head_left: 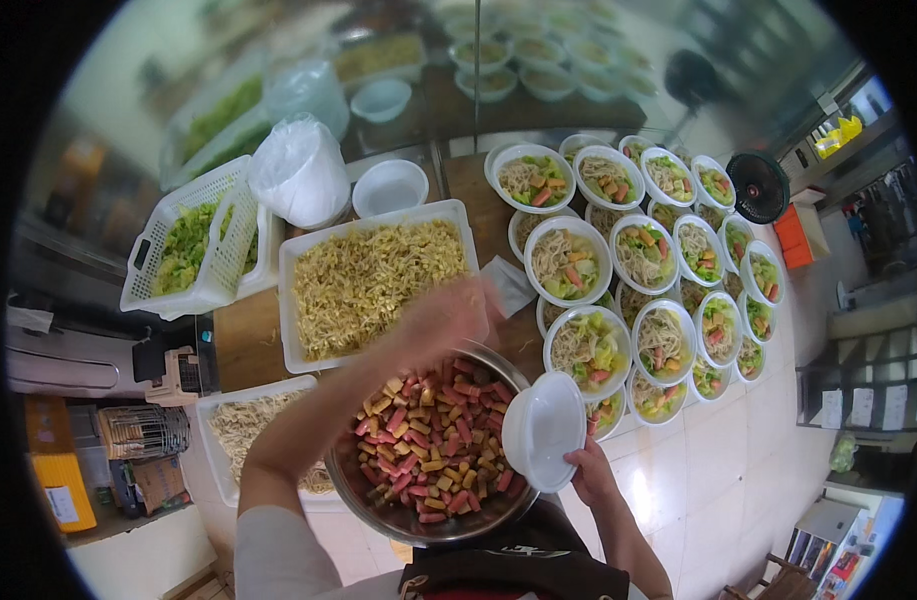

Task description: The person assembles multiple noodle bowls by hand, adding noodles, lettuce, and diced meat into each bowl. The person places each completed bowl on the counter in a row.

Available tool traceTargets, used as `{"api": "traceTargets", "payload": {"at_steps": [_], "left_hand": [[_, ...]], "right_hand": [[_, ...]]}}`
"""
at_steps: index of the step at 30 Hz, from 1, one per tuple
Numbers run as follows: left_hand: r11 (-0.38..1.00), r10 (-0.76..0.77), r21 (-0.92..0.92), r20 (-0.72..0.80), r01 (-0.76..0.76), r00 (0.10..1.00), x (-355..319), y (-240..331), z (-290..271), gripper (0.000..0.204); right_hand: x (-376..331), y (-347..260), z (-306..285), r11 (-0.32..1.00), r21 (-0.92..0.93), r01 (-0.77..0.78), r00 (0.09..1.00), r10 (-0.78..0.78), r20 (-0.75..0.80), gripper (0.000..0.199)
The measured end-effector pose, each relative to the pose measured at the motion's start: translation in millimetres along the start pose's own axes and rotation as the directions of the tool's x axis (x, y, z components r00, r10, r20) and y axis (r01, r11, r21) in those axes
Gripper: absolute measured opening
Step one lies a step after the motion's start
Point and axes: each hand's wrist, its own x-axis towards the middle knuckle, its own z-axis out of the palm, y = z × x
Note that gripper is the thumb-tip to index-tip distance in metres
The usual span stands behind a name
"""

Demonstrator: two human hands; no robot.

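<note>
beside the right rim of the metal bowl point(398, 530), we hold a tilted white bowl point(545, 432) in our right hand point(596, 475), closed on its edge. our left hand point(468, 308) is a blur above the corner of the large tray point(467, 235), just beside a pale squarish piece point(510, 283); we cannot tell how far open it is or whether it grips anything. to do this well, we should probably turn the white bowl more level, grip it lightly, and share the pink and tan pieces point(433, 440) evenly.

counting around the desk point(248, 345), reflections left out: one metal bowl, one large tray of yellowish shreds, one smaller tray point(216, 470) of paler ones, one lattice basket point(233, 240) of greens, one bagged bundle point(298, 170), one empty bowl point(390, 188). filled bowls point(529, 262) crowd the right, well over a dozen; some sit beneath others, so their total is unclear.
</note>
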Motion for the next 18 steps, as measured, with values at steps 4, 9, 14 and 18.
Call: {"api": "traceTargets", "payload": {"at_steps": [4,9,14,18], "left_hand": [[0.686,-0.455,0.446,-0.354,0.575,0.817,4,-117,24,0.038],[0.727,-0.446,0.446,-0.272,0.522,0.853,-13,-111,27,0.033],[0.874,-0.421,0.082,-0.368,0.48,0.829,-53,-114,-20,0.038],[0.868,-0.486,-0.115,-0.394,0.483,0.78,-72,-42,-63,0.04]], "right_hand": [[-12,2,1,0.999,0.006,-0.044,0.997,0.045,-0.057,0.054],[-25,5,4,0.991,-0.112,-0.071,0.997,0.066,-0.048,0.055],[-2,4,27,0.951,-0.309,-0.02,0.995,0.05,0.091,0.05],[29,6,50,0.882,-0.46,0.105,0.98,-0.012,0.2,0.041]]}}
